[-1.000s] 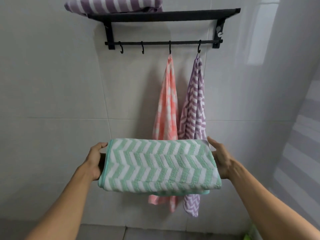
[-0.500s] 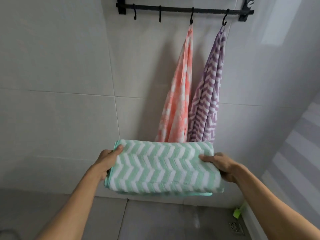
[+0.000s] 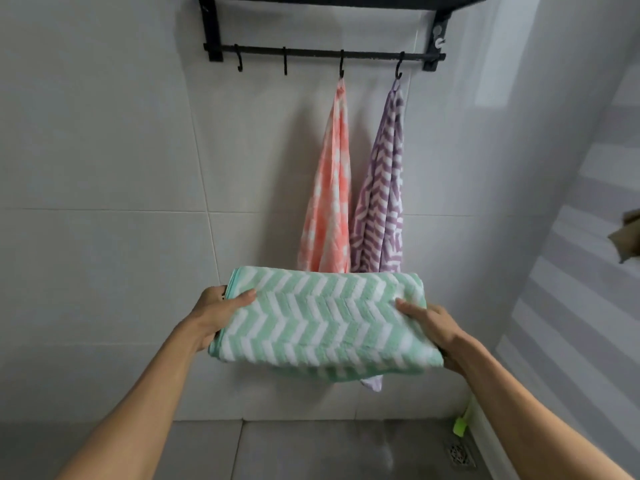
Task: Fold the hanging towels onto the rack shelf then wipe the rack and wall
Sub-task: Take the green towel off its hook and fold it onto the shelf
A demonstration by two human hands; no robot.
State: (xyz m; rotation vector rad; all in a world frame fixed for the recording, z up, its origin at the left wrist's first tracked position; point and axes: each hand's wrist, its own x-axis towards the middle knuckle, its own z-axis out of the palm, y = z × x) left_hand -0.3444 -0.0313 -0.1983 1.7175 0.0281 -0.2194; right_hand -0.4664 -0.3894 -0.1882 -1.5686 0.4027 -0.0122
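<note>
Towel of green chevron [image 3: 322,320], folded with its long axis running side to side, sits clamped between my left hand [image 3: 216,315] and right hand [image 3: 438,332], each gripping one end, with the rack shelf [image 3: 346,1] well above.

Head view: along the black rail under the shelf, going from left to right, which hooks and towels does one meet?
Bare hook → second bare hook → hook with pink towel → hook with purple towel.
</note>
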